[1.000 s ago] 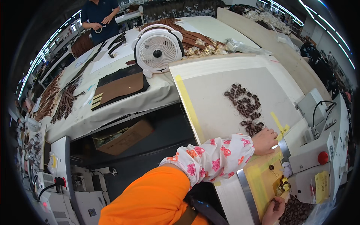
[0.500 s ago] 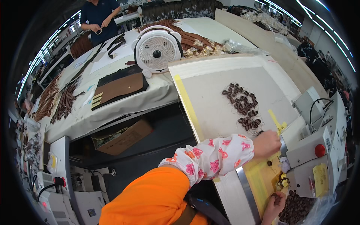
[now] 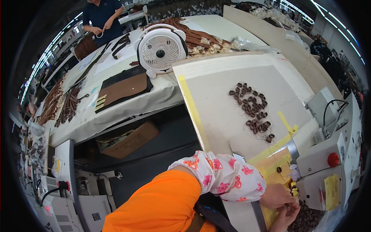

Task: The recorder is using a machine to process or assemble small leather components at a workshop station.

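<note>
My left hand [image 3: 276, 196], in a white sleeve cover with pink and orange bow prints, reaches to the near right of the board. Its fingers are pinched against those of my right hand [image 3: 287, 216]. A small brown piece seems to be between the right fingertips; what the left fingers hold is hidden. Just beyond them is the machine's yellow and black working part [image 3: 294, 188]. A heap of brown pieces [image 3: 307, 217] lies beside my right hand. Farther up the board rests a cluster of small brown loops [image 3: 251, 104] with loose threads. One dark round piece [image 3: 279, 169] sits on the yellow-taped surface.
The grey-white machine [image 3: 324, 166] with a red button [image 3: 333, 159] stands at the right. A white fan [image 3: 161, 52], brown straps [image 3: 201, 40] and a brown panel [image 3: 123, 87] are on the far table. Below is a cardboard box [image 3: 131, 140]. Another person [image 3: 102, 19] stands at the back left.
My left hand has come back from the near end of the loop cluster to meet my right hand beside the machine. A loop it covered at that end now shows.
</note>
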Action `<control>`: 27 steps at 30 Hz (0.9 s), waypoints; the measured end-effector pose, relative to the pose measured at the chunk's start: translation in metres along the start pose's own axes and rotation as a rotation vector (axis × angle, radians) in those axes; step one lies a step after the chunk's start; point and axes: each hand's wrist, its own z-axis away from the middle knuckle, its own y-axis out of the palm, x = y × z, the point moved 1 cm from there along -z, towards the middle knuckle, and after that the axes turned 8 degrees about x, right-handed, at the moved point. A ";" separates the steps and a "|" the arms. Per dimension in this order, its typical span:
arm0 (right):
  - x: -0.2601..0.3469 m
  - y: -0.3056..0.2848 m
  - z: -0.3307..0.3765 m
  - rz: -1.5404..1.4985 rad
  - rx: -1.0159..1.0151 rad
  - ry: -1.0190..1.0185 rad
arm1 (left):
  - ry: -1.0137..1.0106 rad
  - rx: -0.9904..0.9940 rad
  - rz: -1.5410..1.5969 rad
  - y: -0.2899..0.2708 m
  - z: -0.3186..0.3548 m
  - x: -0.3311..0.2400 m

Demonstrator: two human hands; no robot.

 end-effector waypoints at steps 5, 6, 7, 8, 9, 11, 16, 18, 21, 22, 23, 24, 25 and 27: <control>0.006 0.004 0.000 0.096 0.054 0.008 | 0.000 0.067 -0.164 -0.011 0.003 0.012; 0.006 0.002 0.000 0.120 0.074 0.006 | -0.032 0.118 -0.188 -0.014 0.005 0.018; 0.005 -0.002 -0.001 0.145 0.083 0.002 | -0.079 0.085 -0.189 -0.019 0.004 0.023; -0.002 -0.006 -0.001 0.118 0.089 0.026 | -0.126 0.053 -0.188 -0.025 0.003 0.028; -0.009 -0.006 -0.003 0.086 0.098 0.048 | -0.177 0.021 -0.194 -0.029 0.003 0.031; -0.015 -0.012 -0.003 0.095 0.115 0.051 | -0.257 -0.122 -0.214 -0.029 0.003 0.032; 0.006 0.000 -0.001 0.213 0.149 -0.017 | -0.213 -0.202 -0.362 -0.025 0.005 0.046; 0.008 0.002 -0.001 0.243 0.147 -0.012 | -0.284 -0.021 -0.389 -0.014 0.005 0.065; -0.006 -0.004 -0.004 0.183 0.140 0.039 | -0.442 -0.056 0.010 -0.021 -0.001 0.068; -0.012 -0.007 -0.005 0.143 0.138 0.061 | -0.451 -0.021 -0.015 -0.026 -0.003 0.065; -0.016 -0.010 -0.005 0.139 0.127 0.059 | -0.459 0.015 -0.040 -0.031 -0.005 0.063; -0.016 -0.009 -0.005 0.133 0.124 0.058 | -0.475 0.047 -0.065 -0.033 -0.004 0.061; -0.016 -0.009 -0.005 0.128 0.121 0.057 | -0.456 0.023 -0.085 -0.033 -0.004 0.063; -0.013 -0.005 -0.004 0.132 0.094 0.052 | -0.418 -0.023 -0.123 -0.031 -0.002 0.069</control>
